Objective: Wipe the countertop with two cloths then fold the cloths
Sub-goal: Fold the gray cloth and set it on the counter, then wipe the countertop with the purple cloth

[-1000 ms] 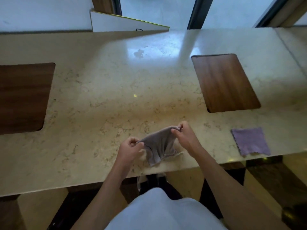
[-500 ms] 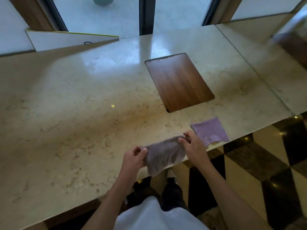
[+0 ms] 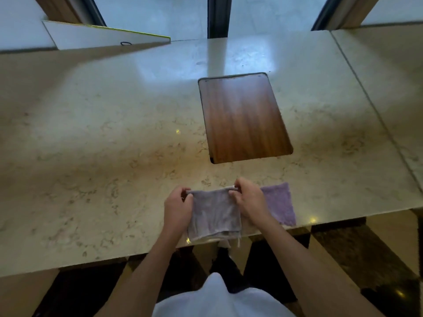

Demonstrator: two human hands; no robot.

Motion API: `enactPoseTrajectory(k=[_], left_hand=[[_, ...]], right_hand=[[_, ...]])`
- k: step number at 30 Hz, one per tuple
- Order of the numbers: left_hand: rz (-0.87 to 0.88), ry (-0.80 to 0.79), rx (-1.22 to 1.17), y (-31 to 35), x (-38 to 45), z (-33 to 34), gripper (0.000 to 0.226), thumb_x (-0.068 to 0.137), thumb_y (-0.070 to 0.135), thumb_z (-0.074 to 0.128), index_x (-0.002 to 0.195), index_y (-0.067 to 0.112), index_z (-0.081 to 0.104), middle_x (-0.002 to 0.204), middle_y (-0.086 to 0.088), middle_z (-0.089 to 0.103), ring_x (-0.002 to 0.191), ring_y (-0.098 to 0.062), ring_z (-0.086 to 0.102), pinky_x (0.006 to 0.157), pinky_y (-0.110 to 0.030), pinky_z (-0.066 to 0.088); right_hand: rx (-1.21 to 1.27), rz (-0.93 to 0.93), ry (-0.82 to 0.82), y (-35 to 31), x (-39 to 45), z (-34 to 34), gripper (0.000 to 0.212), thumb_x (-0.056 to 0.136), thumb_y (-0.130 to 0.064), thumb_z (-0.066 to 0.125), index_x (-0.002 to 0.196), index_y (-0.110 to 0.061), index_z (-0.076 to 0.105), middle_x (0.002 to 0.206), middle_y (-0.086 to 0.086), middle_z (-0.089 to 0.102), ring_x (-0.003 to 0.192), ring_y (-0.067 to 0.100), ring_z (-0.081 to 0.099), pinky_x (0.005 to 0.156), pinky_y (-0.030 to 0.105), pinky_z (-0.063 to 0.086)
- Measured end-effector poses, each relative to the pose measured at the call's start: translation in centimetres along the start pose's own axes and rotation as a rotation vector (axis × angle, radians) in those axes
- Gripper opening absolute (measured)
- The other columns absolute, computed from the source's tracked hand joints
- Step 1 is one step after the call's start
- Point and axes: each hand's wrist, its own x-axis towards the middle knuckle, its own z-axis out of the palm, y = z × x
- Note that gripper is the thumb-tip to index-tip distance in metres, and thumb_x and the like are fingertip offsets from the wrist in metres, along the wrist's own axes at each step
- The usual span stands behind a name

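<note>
A grey cloth (image 3: 215, 213), folded over, hangs stretched between my two hands at the near edge of the beige marble countertop (image 3: 103, 156). My left hand (image 3: 177, 205) pinches its top left corner. Its top right corner is pinched by my right hand (image 3: 248, 200). The cloth's lower edge reaches the counter's front edge. A purple cloth (image 3: 280, 203) lies flat on the counter just right of my right hand, partly hidden behind the wrist.
A wooden inset panel (image 3: 242, 117) sits in the counter beyond the cloths. A white board (image 3: 103, 35) leans at the back left. A seam (image 3: 375, 115) runs down the counter at the right. Dark tiled floor lies below the front edge.
The view has shifted right. My hands carried the grey cloth rightward until it sits beside the purple cloth, and the grey cloth now hangs flatter and squarer than before.
</note>
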Motion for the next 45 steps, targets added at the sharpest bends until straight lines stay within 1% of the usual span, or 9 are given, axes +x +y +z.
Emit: enactPoseTrajectory(k=[8, 12, 18, 22, 28, 33, 37, 42, 45], left_hand=[[-0.013, 0.148, 0.251, -0.6, 1.4, 1.6, 0.025, 0.09, 0.01, 0.065, 0.114, 0.015, 0.066, 0.106, -0.005, 0.066, 0.104, -0.026, 0.06, 0.089, -0.035, 0.049], [-0.025, 0.247, 0.465, 1.1, 0.5, 2.9, 0.032, 0.088, 0.013, 0.064, 0.119, 0.018, 0.065, 0.118, -0.011, 0.06, 0.113, -0.032, 0.05, 0.091, -0.039, 0.036], [0.439, -0.042, 0.518, 6.3, -0.2, 8.3, 0.013, 0.095, 0.029, 0.057, 0.101, 0.027, 0.068, 0.102, 0.008, 0.059, 0.101, -0.016, 0.049, 0.086, -0.032, 0.031], [0.396, -0.202, 0.6, 8.2, 0.9, 11.2, 0.017, 0.096, 0.034, 0.058, 0.11, 0.027, 0.064, 0.115, 0.005, 0.058, 0.113, -0.02, 0.047, 0.096, -0.037, 0.031], [0.365, -0.302, 0.704, 9.2, 2.3, 11.5, 0.009, 0.095, 0.031, 0.06, 0.096, 0.025, 0.065, 0.107, 0.002, 0.06, 0.109, -0.023, 0.048, 0.097, -0.043, 0.036], [0.363, -0.247, 0.509, 9.8, 2.3, 10.3, 0.01, 0.096, 0.019, 0.056, 0.087, 0.02, 0.058, 0.091, -0.001, 0.062, 0.092, -0.023, 0.055, 0.087, -0.042, 0.043], [0.437, -0.166, 0.296, 9.8, 2.5, 7.1, 0.015, 0.094, 0.013, 0.061, 0.083, 0.02, 0.054, 0.079, 0.002, 0.058, 0.075, -0.014, 0.055, 0.065, -0.031, 0.048], [0.55, -0.062, 0.225, 8.2, 2.8, -0.3, 0.016, 0.09, 0.001, 0.063, 0.101, 0.009, 0.072, 0.087, 0.005, 0.062, 0.078, -0.012, 0.056, 0.069, -0.007, 0.039], [0.551, 0.019, 0.215, 5.9, 2.5, -5.8, 0.014, 0.088, -0.001, 0.065, 0.094, 0.006, 0.075, 0.084, 0.003, 0.064, 0.078, -0.016, 0.056, 0.07, -0.01, 0.037]], right_hand=[[-0.053, -0.063, -0.014, 1.4, 1.5, -0.3, 0.01, 0.097, -0.03, 0.062, 0.093, -0.024, 0.055, 0.094, -0.006, 0.053, 0.085, 0.011, 0.05, 0.064, 0.023, 0.037], [0.109, 0.066, 0.175, 4.7, 2.2, -4.5, 0.009, 0.1, -0.018, 0.057, 0.105, -0.02, 0.064, 0.097, -0.003, 0.063, 0.09, 0.011, 0.06, 0.075, 0.024, 0.049], [0.041, 0.159, 0.019, 11.5, 3.1, -9.4, 0.018, 0.093, -0.009, 0.066, 0.109, -0.014, 0.073, 0.102, 0.002, 0.071, 0.094, 0.016, 0.063, 0.081, 0.031, 0.05], [-0.046, 0.046, -0.045, 12.8, 3.8, -9.3, 0.017, 0.082, -0.005, 0.076, 0.096, -0.015, 0.072, 0.089, 0.0, 0.063, 0.087, 0.022, 0.061, 0.076, 0.033, 0.05], [-0.091, 0.022, -0.018, 13.9, 4.4, -8.6, 0.025, 0.082, -0.004, 0.071, 0.084, -0.026, 0.061, 0.088, 0.003, 0.063, 0.092, 0.03, 0.06, 0.076, 0.039, 0.051], [-0.056, 0.052, -0.004, 11.8, 4.2, -9.9, 0.012, 0.094, -0.006, 0.063, 0.102, -0.007, 0.072, 0.096, 0.006, 0.064, 0.093, 0.021, 0.06, 0.077, 0.028, 0.041], [0.001, -0.087, 0.105, 7.5, 3.5, -11.6, 0.007, 0.097, -0.008, 0.061, 0.095, -0.014, 0.065, 0.097, 0.003, 0.061, 0.091, 0.018, 0.059, 0.069, 0.018, 0.039], [0.159, -0.308, 0.133, 0.4, 2.3, -10.6, 0.011, 0.097, -0.009, 0.061, 0.106, -0.01, 0.067, 0.106, -0.003, 0.068, 0.098, 0.008, 0.063, 0.083, 0.013, 0.048], [0.18, -0.386, 0.107, -3.9, 1.3, -7.7, 0.011, 0.097, -0.011, 0.062, 0.106, -0.014, 0.067, 0.102, -0.01, 0.066, 0.093, -0.003, 0.061, 0.079, 0.008, 0.049]])
